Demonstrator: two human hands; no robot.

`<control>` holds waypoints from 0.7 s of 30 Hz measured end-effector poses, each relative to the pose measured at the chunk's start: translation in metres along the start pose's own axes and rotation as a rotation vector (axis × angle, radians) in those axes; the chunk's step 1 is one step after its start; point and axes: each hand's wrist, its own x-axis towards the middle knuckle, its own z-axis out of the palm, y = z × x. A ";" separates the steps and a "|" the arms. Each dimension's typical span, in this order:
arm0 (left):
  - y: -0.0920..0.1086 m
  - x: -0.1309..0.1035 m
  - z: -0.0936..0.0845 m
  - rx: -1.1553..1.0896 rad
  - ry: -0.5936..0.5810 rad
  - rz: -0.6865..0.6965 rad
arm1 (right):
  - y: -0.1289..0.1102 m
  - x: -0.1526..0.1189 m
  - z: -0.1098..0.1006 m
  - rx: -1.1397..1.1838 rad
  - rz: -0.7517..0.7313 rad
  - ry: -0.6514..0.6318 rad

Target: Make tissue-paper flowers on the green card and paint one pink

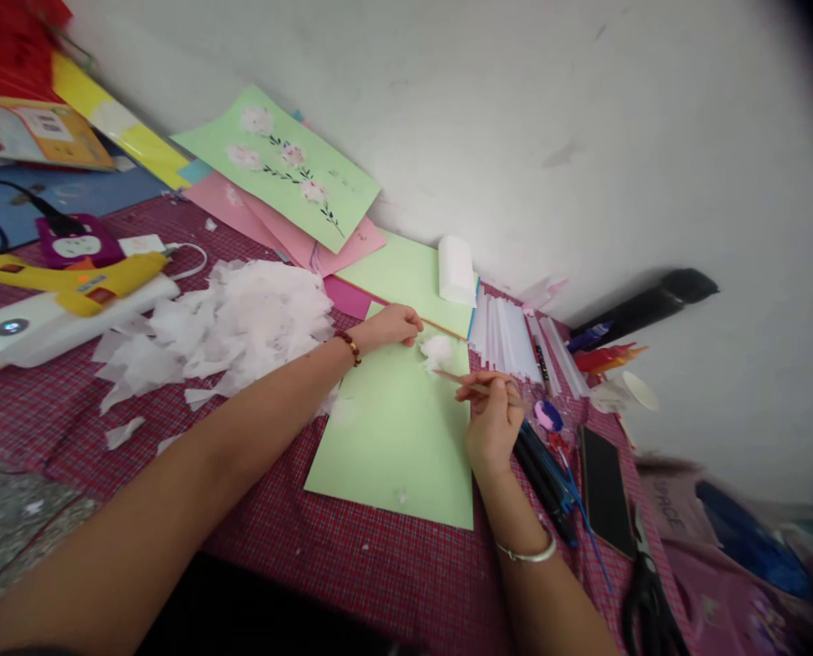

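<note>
A light green sheet of paper lies before me on a red checked cloth. My right hand grips a thin wooden stick. Its tip is at a tuft of white tissue paper near the sheet's upper right. My left hand rests over the upper part of the sheet, just left of that tuft. The fingers there are curled together, and what they hold, if anything, is hidden. Left of the sheet is a heap of white tissue pieces.
A yellow glue gun lies on a white power strip at left. Behind is a green card with paper flowers, near a white roll. Glue sticks, a phone and black scissors lie at right.
</note>
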 end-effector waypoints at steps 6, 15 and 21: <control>0.022 -0.008 -0.009 0.032 -0.019 0.023 | 0.009 0.007 0.006 0.184 0.159 0.015; 0.013 -0.010 -0.002 0.401 -0.241 0.133 | 0.014 0.004 0.006 -0.034 0.037 -0.162; 0.006 -0.009 -0.001 0.429 -0.223 0.133 | 0.015 0.001 0.006 -0.436 -0.351 -0.421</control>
